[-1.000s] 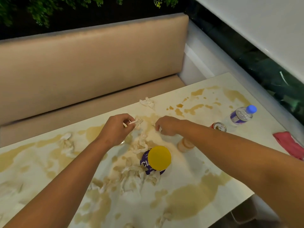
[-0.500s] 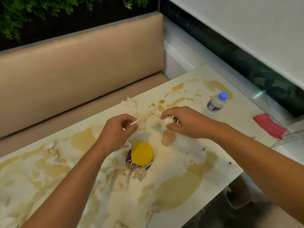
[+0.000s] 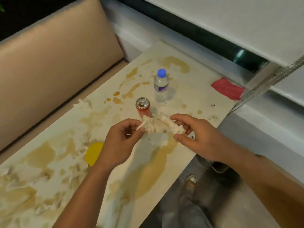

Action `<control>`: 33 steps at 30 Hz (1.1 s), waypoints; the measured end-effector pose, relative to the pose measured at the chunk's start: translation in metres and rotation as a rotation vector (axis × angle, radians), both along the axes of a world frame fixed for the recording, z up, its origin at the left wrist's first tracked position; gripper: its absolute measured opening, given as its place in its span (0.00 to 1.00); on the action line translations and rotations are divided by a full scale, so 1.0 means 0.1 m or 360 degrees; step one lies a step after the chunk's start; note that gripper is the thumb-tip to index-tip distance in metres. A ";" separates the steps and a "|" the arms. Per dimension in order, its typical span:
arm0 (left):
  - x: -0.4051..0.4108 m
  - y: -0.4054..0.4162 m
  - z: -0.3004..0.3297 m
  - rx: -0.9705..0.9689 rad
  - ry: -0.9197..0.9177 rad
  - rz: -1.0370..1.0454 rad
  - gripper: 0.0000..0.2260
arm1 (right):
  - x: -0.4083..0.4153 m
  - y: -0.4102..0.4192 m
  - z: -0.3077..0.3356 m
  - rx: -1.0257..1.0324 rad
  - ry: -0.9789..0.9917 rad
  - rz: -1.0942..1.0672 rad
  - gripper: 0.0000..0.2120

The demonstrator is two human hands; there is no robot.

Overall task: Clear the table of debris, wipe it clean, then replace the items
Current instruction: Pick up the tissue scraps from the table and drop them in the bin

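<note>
My left hand [image 3: 121, 142] and right hand [image 3: 195, 135] both pinched a soggy white wad of torn tissue [image 3: 158, 125] above the stained cream worktop [image 3: 189, 96], probably light, limp, tearing unless bunched whole.

- A pale table [image 3: 194, 99], blotched with brown spills, is carrying everything.
- A water bottle [image 3: 161, 86] is standing far, a red can [image 3: 142, 106] just nearer.
- A red cloth [image 3: 227, 88] is lying far right.
- Torn tissue scraps [image 3: 49, 191] are littering the left, around a yellow lid [image 3: 93, 153].
</note>
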State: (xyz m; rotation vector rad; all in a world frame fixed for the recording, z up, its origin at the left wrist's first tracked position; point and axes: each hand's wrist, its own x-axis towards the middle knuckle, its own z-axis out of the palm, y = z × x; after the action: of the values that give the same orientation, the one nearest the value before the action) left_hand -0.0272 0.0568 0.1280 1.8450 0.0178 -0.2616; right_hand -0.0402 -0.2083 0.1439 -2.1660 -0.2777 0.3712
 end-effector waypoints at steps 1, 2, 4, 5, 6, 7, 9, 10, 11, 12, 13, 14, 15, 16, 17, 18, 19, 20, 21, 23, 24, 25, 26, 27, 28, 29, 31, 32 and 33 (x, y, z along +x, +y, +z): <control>-0.03 -0.17 -0.02 -0.0007 0.0012 -0.0047 0.06 | -0.06 -0.16 -0.04 0.0007 0.0039 -0.0054 0.22; -0.05 -0.35 -0.05 -0.0008 0.0026 -0.0092 0.05 | -0.12 -0.33 -0.09 -0.0002 0.0068 -0.0107 0.22; -0.12 -0.68 -0.13 0.0014 0.0049 -0.0171 0.04 | -0.23 -0.70 -0.22 -0.0034 0.0125 -0.0219 0.20; -0.15 -0.85 -0.18 0.0032 0.0051 -0.0205 0.04 | -0.29 -0.89 -0.29 -0.0045 0.0159 -0.0285 0.19; -0.19 -1.02 -0.23 0.0053 0.0046 -0.0236 0.04 | -0.34 -1.07 -0.38 -0.0058 0.0187 -0.0356 0.18; -0.23 -1.19 -0.28 0.0072 0.0047 -0.0264 0.05 | -0.40 -1.26 -0.47 -0.0072 0.0208 -0.0432 0.17; -0.30 -1.53 -0.42 0.0098 0.0075 -0.0324 0.06 | -0.52 -1.63 -0.73 -0.0106 0.0258 -0.0587 0.16; -0.33 -1.69 -0.49 0.0115 0.0096 -0.0361 0.06 | -0.59 -1.81 -0.88 -0.0125 0.0295 -0.0665 0.15; -0.37 -1.85 -0.57 0.0129 0.0116 -0.0406 0.07 | -0.65 -1.98 -1.05 -0.0135 0.0338 -0.0741 0.15; -0.40 -2.00 -0.66 0.0138 0.0139 -0.0455 0.07 | -0.72 -2.14 -1.25 -0.0143 0.0379 -0.0812 0.15; -0.43 -2.15 -0.76 0.0143 0.0173 -0.0504 0.08 | -0.80 -2.29 -1.46 -0.0138 0.0414 -0.0879 0.14; -0.46 -2.29 -0.87 0.0148 0.0212 -0.0557 0.07 | -0.87 -2.43 -1.67 -0.0142 0.0441 -0.0936 0.14; -0.48 -2.42 -0.98 0.0160 0.0250 -0.0612 0.07 | -0.95 -2.54 -1.90 -0.0149 0.0464 -0.0988 0.14; -0.49 -2.55 -1.10 0.0181 0.0278 -0.0664 0.06 | -1.02 -2.63 -2.12 -0.0171 0.0493 -0.1032 0.13; -0.49 -2.67 -1.23 0.0211 0.0289 -0.0711 0.05 | -1.08 -2.72 -2.34 -0.0171 0.0513 -0.1075 0.12; -0.50 -2.80 -1.37 0.0250 0.0291 -0.0751 0.04 | -1.14 -2.79 -2.56 -0.0165 0.0539 -0.1118 0.11; -0.50 -2.91 -1.51 0.0285 0.0298 -0.0781 0.04 | -1.19 -2.86 -2.77 -0.0147 0.0577 -0.1160 0.10; -0.51 -3.02 -1.66 0.0312 0.0321 -0.0801 0.04 | -1.23 -2.91 -2.95 -0.0144 0.0633 -0.1185 0.10; -0.51 -3.12 -1.80 0.0332 0.0357 -0.0814 0.04 | -1.26 -2.96 -3.14 -0.0146 0.0691 -0.1196 0.10; -0.52 -3.30 -2.12 0.0368 0.0431 -0.0828 0.05 | -1.29 -3.04 -3.48 -0.0176 0.0768 -0.1220 0.12; -0.52 -3.40 -2.27 0.0390 0.0450 -0.0824 0.06 | -1.30 -3.08 -3.63 -0.0197 0.0804 -0.1242 0.13; -0.52 -3.49 -2.44 0.0428 0.0443 -0.0808 0.06 | -1.30 -3.12 -3.79 -0.0204 0.0832 -0.1262 0.13; -0.52 -3.57 -2.61 0.0477 0.0420 -0.0792 0.07 | -1.29 -3.16 -3.91 -0.0216 0.0862 -0.1267 0.13; -0.52 -3.67 -2.76 0.0520 0.0402 -0.0785 0.07 | -1.27 -3.20 -4.03 -0.0218 0.0878 -0.1264 0.13; -0.51 -3.75 -2.90 0.0561 0.0396 -0.0787 0.07 | -1.25 -3.24 -4.12 -0.0221 0.0905 -0.1257 0.14; -0.50 -3.84 -3.04 0.0601 0.0406 -0.0797 0.08 | -1.22 -3.27 -4.23 -0.0212 0.0932 -0.1252 0.15; -0.48 -3.98 -3.30 0.0659 0.0461 -0.0816 0.10 | -1.18 -3.34 -4.39 -0.0202 0.0997 -0.1236 0.18; -0.46 -4.04 -3.42 0.0677 0.0481 -0.0824 0.11 | -1.17 -3.36 -4.44 -0.0196 0.1034 -0.1231 0.21; -0.44 -4.10 -3.53 0.0690 0.0484 -0.0838 0.12 | -1.17 -3.39 -4.51 -0.0189 0.1070 -0.1230 0.24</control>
State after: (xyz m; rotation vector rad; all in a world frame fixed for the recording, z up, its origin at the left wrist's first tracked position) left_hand -0.0714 -0.3532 -0.2254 2.1985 -0.2190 -0.9676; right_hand -0.1573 -0.5472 -0.3067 -1.9450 0.9426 0.6308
